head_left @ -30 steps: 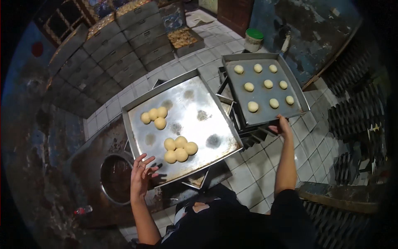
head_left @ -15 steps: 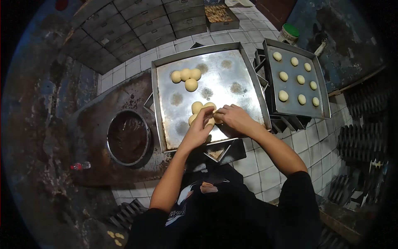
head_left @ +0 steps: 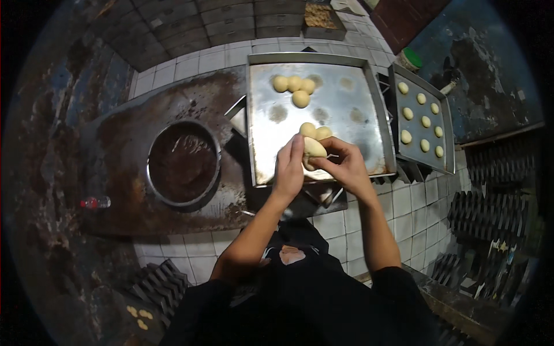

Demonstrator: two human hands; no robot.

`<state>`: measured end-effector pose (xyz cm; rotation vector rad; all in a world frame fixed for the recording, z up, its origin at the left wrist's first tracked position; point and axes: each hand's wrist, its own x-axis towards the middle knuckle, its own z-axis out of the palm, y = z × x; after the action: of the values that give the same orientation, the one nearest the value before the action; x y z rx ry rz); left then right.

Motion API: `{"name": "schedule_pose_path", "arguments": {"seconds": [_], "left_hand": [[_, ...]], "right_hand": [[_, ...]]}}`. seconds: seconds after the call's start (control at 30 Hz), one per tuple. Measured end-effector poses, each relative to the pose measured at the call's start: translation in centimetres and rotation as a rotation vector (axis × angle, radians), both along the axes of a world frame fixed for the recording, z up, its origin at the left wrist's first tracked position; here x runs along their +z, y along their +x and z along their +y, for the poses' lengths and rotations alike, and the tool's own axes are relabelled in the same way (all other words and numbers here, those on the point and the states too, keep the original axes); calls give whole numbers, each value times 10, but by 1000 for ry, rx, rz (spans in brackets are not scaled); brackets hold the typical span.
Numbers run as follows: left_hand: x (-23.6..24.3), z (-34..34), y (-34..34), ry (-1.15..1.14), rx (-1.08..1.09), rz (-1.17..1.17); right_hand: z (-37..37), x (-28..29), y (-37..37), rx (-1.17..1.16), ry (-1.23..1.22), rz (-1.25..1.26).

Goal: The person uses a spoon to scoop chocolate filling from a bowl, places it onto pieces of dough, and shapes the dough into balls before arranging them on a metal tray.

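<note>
Both my hands hold a piece of pale yellow dough above the near edge of a large metal tray. My left hand grips its left side with thumb and fingers. On the other side, my right hand pinches the dough, and a thin pale strip shows by its fingers. Just beyond, dough balls lie on the tray, partly hidden by my hands. Farther back sits a group of several touching dough balls. Dark round smudges mark the tray's surface.
To the left, a round metal basin holding a dark brown mass stands on a stained tabletop, near a small red-and-clear bottle. A second tray with spaced dough balls is at right. Stacked metal drawers or boxes stand behind.
My hands have lifted a dough piece from the near group, and the dough now looks stretched between them. The view has shifted, so the trays appear farther right and higher.
</note>
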<state>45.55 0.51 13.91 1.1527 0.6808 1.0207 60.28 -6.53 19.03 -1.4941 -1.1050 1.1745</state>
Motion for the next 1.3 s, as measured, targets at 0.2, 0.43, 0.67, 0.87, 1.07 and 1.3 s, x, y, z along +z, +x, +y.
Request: {"name": "schedule_pose_path", "arguments": {"seconds": [0.2,0.43,0.67,0.87,1.07,1.3], "left_hand": [[17,30,-92,38,296,-68],[47,46,-203,42,167,-324],[6,59,-267,-82,359,-320],[-67,44,-312,160,4,-41],[-111,23,-339,482,34,307],[-102,24,-392,117,101,727]], "right_hand": [[47,-5,-141,-82,392,160],[100,0,-242,-259,397,254],[117,20,-284,-40,172,297],[111,33,-317,414,257,-339],[105,-116,-285,269,-413,-424],[-48,-343,-267,561,-302,-1079]]}}
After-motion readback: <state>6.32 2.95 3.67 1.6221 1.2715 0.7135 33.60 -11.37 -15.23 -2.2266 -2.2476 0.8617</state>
